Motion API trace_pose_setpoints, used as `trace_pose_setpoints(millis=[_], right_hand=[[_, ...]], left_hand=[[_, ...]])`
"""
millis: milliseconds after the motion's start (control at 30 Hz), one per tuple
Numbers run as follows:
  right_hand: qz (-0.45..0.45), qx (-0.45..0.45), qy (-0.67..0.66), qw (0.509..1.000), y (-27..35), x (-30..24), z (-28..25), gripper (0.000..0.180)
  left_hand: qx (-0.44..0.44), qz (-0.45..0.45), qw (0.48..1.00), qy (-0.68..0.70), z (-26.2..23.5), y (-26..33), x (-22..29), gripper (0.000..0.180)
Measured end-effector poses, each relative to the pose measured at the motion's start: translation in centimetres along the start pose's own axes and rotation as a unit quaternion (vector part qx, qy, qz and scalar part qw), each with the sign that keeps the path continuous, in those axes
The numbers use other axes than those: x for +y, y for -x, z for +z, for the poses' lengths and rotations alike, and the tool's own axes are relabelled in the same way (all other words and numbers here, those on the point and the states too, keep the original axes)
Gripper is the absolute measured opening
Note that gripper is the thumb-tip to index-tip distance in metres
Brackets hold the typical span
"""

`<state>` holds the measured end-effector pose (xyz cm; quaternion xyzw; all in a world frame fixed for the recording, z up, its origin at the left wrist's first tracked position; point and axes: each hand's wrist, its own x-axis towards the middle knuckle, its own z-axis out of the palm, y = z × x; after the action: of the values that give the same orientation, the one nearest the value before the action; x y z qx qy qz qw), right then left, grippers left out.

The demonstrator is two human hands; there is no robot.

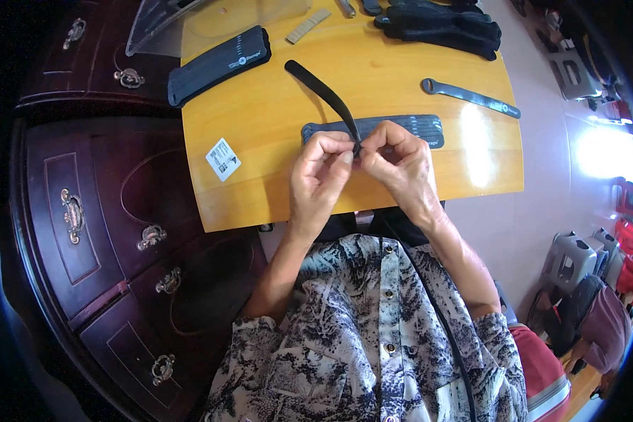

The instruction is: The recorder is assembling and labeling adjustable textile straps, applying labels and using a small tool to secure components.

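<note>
I have my left hand point(320, 176) and right hand point(397, 165) together over the front of the table point(260, 197), pinching the near end of a black strap point(323, 91). Both grips are nearly closed, thumb to forefinger, with only the strap's thickness between the pads; the end itself is hidden by the fingertips, so I cannot tell how it is folded or threaded. I judge the step in hand to be fine work on that end, and the next move to call for a light, steady pinch from one side while the other adjusts

The strap looks like soft, matt fabric, thin and springy enough to arch up and away to a rounded tip. Just beyond my hands lies a flat stack of dark straps point(425, 130), with pale print along it. To the right, a single grey-black strap point(471, 98) shows a round eyelet at one end. Over on the left sit a thick dark bundle point(221, 65) and a smooth white label point(223, 160), square-cornered and paper-like
</note>
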<state>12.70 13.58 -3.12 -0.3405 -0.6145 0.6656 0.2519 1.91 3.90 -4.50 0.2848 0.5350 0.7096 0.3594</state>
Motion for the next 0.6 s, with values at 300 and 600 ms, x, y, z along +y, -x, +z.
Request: trace_pose_setpoints(millis=[300,600], right_hand=[[-0.035,-0.003,0.057,0.998,-0.3,-0.5,0.2,0.016],[0.135,-0.075,-0.183,0.971,-1.6,-1.8,-0.5,0.01]], left_hand=[[-0.01,0.117,0.973,-0.199,-0.3,-0.6,-1.1,0.009],[0.034,-0.051,0.994,0.09,0.7,0.0,-0.1,0.012]])
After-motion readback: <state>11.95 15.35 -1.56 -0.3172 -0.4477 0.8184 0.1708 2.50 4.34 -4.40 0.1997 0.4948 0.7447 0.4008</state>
